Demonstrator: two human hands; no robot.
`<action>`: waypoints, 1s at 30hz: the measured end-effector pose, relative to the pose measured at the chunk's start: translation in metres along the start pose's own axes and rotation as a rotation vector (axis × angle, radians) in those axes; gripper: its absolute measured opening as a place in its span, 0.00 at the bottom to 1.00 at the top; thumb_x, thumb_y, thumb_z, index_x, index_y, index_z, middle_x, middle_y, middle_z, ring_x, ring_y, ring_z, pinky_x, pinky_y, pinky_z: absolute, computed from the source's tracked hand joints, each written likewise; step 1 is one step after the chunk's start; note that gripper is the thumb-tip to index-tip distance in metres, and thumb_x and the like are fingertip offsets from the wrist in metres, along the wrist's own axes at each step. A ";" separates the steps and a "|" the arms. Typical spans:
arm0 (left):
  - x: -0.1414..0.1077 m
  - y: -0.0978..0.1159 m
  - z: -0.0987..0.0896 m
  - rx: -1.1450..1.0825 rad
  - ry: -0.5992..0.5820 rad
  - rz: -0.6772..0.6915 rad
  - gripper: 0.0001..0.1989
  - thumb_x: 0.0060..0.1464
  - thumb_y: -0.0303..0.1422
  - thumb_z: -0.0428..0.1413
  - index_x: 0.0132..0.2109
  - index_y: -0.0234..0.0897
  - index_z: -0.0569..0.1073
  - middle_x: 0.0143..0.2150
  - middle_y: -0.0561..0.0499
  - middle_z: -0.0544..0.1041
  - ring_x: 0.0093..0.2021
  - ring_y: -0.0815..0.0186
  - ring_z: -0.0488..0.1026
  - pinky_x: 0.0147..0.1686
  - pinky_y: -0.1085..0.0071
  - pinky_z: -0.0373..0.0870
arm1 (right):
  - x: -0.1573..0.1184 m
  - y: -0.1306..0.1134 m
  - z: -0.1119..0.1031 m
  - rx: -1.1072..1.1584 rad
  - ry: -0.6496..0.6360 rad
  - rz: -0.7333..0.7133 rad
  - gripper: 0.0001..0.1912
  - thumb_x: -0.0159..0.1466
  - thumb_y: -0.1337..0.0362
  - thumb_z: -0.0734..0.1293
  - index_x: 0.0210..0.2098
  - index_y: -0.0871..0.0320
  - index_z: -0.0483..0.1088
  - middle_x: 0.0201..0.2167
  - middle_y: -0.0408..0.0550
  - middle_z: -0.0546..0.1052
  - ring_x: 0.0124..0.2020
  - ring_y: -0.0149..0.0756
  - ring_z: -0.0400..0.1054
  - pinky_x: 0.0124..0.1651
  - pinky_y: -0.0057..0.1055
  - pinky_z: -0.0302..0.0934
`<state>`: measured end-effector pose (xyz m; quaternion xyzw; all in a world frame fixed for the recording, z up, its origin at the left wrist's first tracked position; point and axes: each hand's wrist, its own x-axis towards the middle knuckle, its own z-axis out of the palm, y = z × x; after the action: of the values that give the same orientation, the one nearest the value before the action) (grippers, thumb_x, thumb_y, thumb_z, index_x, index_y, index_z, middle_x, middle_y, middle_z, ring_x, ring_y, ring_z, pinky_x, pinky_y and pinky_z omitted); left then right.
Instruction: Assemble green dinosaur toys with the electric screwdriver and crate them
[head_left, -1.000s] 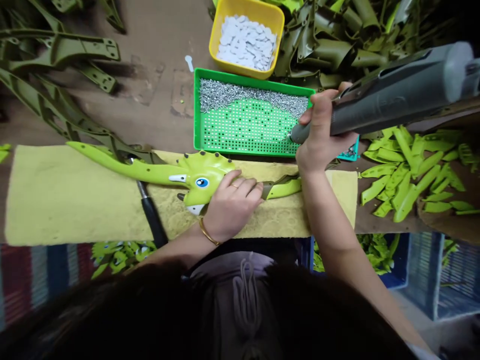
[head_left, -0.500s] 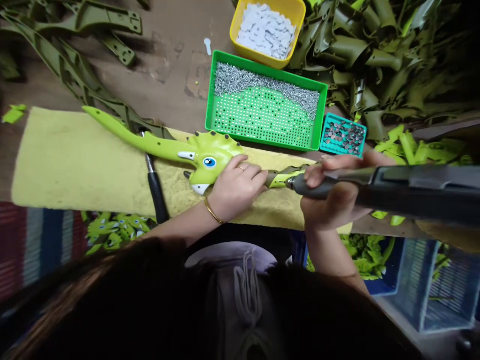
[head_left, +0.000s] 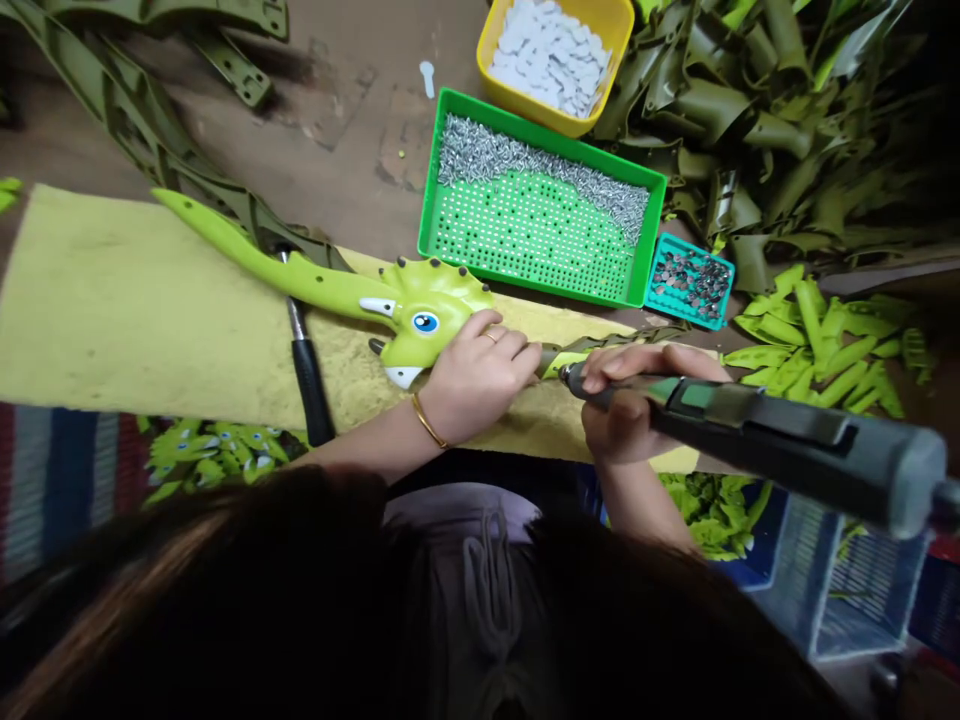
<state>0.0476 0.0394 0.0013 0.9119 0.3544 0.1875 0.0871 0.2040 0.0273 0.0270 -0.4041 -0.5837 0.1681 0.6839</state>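
A lime-green plastic dinosaur toy (head_left: 420,335) with a blue eye, white beak and crest lies across the yellow cloth (head_left: 97,310). My left hand (head_left: 484,375) is closed over the right side of its head and presses it down. In my right hand (head_left: 630,400) is a black electric screwdriver (head_left: 795,440), held near its front end and slanting down to the right. Its tip meets a green and olive part of the toy just right of my left hand. Whether a screw sits under the tip cannot be made out.
A hammer (head_left: 309,385) lies under the toy's long green piece. Behind stand a green tray of screws (head_left: 525,240), a teal tray of small metal pieces (head_left: 690,280) and a yellow bin of white pieces (head_left: 555,60). Olive parts (head_left: 720,100) are heaped back right, green parts (head_left: 832,345) below them.
The electric screwdriver's rear end has swung down and toward me, and its tip and my right hand have shifted slightly left. My left hand stays on the toy's head. The view has shifted a little.
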 end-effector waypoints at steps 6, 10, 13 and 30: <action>-0.002 -0.002 0.000 -0.042 0.032 0.025 0.09 0.61 0.32 0.55 0.43 0.32 0.76 0.39 0.44 0.80 0.39 0.60 0.76 0.51 0.56 0.69 | 0.059 0.052 0.014 0.007 0.267 0.032 0.16 0.64 0.51 0.65 0.49 0.45 0.63 0.37 0.38 0.70 0.19 0.18 0.62 0.22 0.21 0.64; -0.002 -0.002 -0.001 -0.034 0.066 0.045 0.09 0.60 0.32 0.56 0.43 0.31 0.76 0.39 0.45 0.80 0.39 0.60 0.76 0.50 0.57 0.70 | 0.066 0.091 0.019 -0.049 0.223 0.227 0.16 0.62 0.47 0.64 0.44 0.48 0.64 0.38 0.41 0.68 0.28 0.27 0.72 0.32 0.32 0.73; -0.002 -0.002 0.000 -0.027 0.077 0.041 0.09 0.59 0.32 0.57 0.44 0.30 0.76 0.39 0.45 0.80 0.39 0.61 0.76 0.51 0.58 0.69 | 0.057 0.099 0.020 -0.074 0.176 0.274 0.17 0.61 0.45 0.66 0.41 0.49 0.65 0.36 0.42 0.69 0.34 0.33 0.75 0.34 0.37 0.75; -0.003 -0.003 0.004 -0.062 0.054 0.017 0.11 0.61 0.34 0.55 0.44 0.31 0.76 0.39 0.44 0.81 0.39 0.60 0.76 0.51 0.57 0.68 | 0.032 0.004 0.012 0.123 0.110 0.118 0.17 0.58 0.52 0.72 0.46 0.43 0.71 0.29 0.35 0.74 0.18 0.22 0.63 0.21 0.24 0.64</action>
<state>0.0455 0.0392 -0.0038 0.9063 0.3429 0.2239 0.1040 0.2023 0.0564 0.0453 -0.4038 -0.5091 0.2210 0.7272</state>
